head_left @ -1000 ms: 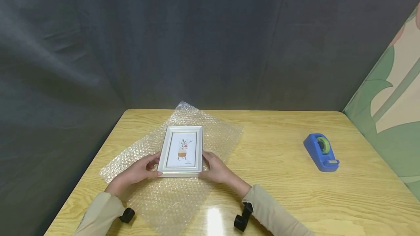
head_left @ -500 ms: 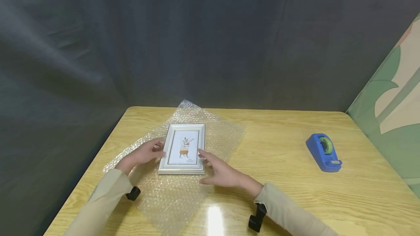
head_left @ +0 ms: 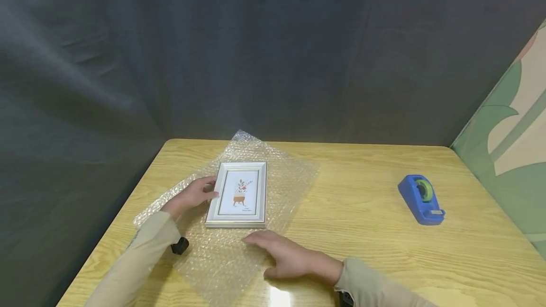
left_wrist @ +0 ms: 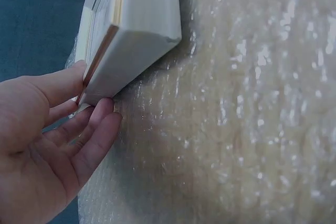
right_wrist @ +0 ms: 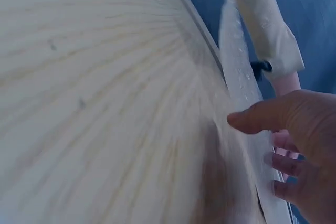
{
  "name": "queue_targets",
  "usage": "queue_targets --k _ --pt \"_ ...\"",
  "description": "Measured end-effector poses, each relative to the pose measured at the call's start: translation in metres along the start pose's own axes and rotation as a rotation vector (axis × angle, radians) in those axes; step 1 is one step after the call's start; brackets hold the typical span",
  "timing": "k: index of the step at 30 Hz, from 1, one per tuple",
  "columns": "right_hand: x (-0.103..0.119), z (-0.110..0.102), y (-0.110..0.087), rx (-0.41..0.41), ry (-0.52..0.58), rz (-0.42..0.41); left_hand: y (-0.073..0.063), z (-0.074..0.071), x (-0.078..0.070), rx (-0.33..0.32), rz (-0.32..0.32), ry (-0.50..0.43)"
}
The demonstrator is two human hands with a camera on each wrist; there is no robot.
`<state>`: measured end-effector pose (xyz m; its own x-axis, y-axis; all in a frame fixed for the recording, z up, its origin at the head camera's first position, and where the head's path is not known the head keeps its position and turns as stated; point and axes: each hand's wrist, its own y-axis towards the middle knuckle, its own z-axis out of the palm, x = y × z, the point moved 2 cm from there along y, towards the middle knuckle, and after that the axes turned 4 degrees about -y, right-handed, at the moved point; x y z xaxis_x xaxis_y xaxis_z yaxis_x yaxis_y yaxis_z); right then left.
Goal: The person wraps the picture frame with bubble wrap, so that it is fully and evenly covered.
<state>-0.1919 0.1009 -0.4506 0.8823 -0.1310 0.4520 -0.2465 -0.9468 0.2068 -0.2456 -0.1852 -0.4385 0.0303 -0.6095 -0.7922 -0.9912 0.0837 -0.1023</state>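
Observation:
A white picture frame (head_left: 241, 221) with a potted-flower print lies face up on a sheet of bubble wrap (head_left: 226, 255). My left hand (head_left: 194, 194) holds the frame by its left edge. In the left wrist view its thumb rests on the front edge of the frame (left_wrist: 149, 30), with the other fingers bent against the side. Apart from the frame, my right hand (head_left: 286, 252) hovers near the lower right part of the bubble wrap, fingers extended and thumb spread. In the right wrist view that hand (right_wrist: 310, 145) holds nothing.
A blue tape dispenser (head_left: 420, 200) with a green roll stands on the right side of the wooden table (head_left: 362, 193). Behind the table hangs a dark curtain (head_left: 273, 51). A leaf-patterned panel (head_left: 512, 155) borders the right side.
My right hand has let go of the frame's right side and moved toward me. My left hand has shifted slightly up along the left edge. The frame lies almost unmoved.

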Motion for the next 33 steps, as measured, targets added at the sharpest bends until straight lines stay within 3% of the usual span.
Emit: queue_targets --k 6,9,13,18,25,33 --pt "0.01 0.002 0.02 -0.1 -0.071 -0.148 0.002 -0.005 0.004 -0.015 0.0 0.016" --pt "0.011 0.001 0.027 -0.202 0.004 -0.176 0.003 -0.004 0.004 -0.004 0.027 0.017" --pt "0.009 -0.004 0.031 -0.33 0.129 -0.185 0.002 0.0 0.004 0.007 0.019 -0.037" --pt "0.002 -0.013 0.03 -0.405 0.211 -0.128 0.003 0.003 0.005 -0.02 0.026 -0.048" --pt "-0.01 -0.023 0.018 -0.46 0.248 -0.049 0.003 0.017 -0.007 -0.047 0.024 -0.009" --pt "0.003 -0.056 0.018 -0.533 0.233 0.089 0.006 0.033 -0.015 -0.063 -0.005 -0.035"
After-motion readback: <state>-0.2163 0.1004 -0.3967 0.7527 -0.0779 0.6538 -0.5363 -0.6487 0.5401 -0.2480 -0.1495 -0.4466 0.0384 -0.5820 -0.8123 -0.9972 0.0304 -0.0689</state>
